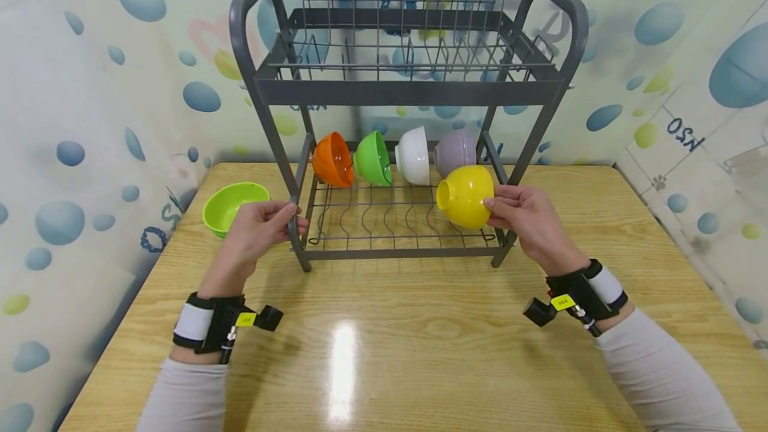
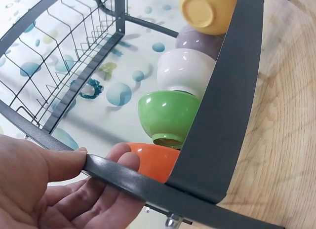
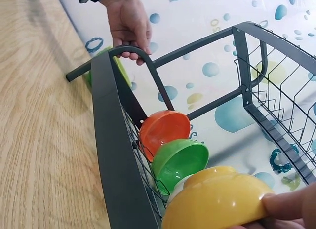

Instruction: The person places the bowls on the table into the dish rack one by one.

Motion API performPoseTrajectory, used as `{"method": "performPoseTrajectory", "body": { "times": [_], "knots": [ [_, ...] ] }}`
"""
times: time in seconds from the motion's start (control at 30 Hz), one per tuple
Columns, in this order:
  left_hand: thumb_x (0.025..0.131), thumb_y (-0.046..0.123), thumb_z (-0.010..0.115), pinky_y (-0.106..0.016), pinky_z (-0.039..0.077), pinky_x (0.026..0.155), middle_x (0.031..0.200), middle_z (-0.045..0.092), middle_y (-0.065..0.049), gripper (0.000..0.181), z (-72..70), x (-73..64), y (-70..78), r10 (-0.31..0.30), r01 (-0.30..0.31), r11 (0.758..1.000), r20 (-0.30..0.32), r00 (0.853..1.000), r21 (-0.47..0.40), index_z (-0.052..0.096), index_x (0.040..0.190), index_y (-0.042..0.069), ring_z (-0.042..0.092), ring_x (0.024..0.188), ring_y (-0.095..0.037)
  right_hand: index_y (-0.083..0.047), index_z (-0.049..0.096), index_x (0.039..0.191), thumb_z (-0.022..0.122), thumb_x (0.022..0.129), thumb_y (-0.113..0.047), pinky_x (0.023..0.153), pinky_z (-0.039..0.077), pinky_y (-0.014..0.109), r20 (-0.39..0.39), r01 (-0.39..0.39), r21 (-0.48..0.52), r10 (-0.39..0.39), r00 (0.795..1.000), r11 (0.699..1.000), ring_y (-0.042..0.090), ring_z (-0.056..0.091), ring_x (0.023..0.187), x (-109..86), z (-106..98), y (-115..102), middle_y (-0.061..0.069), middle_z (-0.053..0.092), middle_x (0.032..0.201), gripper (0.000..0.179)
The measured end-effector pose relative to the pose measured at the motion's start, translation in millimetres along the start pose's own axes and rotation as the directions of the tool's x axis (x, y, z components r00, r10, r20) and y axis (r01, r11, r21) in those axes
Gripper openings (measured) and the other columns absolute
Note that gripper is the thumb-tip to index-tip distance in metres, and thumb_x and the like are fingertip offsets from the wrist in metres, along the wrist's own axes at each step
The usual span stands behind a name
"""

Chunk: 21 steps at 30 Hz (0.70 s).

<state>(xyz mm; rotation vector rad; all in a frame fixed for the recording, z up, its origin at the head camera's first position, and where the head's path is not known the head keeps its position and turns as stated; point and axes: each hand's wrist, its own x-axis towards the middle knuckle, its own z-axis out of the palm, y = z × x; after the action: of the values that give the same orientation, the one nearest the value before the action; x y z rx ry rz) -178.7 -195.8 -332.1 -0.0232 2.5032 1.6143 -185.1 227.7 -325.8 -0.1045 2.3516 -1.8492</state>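
Note:
My right hand pinches the rim of a yellow bowl, tipped on its side with its foot facing left, above the right part of the lower shelf. My left hand grips the left front post of a grey two-tier dish rack, thumb in front and fingers behind, as the left wrist view shows. Along the back of the lower shelf an orange bowl, a green bowl, a white bowl and a purple bowl stand on edge in a row. The yellow bowl partly covers the purple one.
A lime-green bowl sits on the wooden table left of the rack, partly behind my left hand. The upper wire tier overhangs the row of bowls. A patterned backdrop rises behind the table.

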Motion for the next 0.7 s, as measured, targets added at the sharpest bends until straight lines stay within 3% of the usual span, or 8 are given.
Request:
{"method": "performPoseTrajectory", "body": {
  "times": [0.1,0.7],
  "knots": [
    [0.099,0.037,0.047,-0.024,0.056,0.083,0.111,0.068,-0.018,0.047,0.0,0.1,-0.3,0.001,-0.001,1.000,-0.002,1.000,0.002,0.058,0.125,-0.001,0.068,0.092,-0.014,0.003,0.045,0.139,0.058,0.095,-0.023,0.085,0.054,0.024,0.000,-0.003,-0.022,0.003,1.000,1.000,0.008,0.066,0.100,0.7,0.9,-0.5,0.022,0.056,0.135,0.053],
    [0.099,0.038,0.047,-0.024,0.056,0.084,0.112,0.067,-0.019,0.049,-0.4,-0.7,-0.8,0.003,-0.003,1.000,-0.001,1.000,0.010,0.057,0.127,-0.001,0.068,0.095,-0.017,0.006,0.046,0.138,0.057,0.095,-0.018,0.083,0.056,0.028,0.003,-0.008,-0.067,0.008,1.000,0.998,0.009,0.067,0.096,2.3,4.9,-0.6,0.023,0.057,0.133,0.050]
  ]
}}
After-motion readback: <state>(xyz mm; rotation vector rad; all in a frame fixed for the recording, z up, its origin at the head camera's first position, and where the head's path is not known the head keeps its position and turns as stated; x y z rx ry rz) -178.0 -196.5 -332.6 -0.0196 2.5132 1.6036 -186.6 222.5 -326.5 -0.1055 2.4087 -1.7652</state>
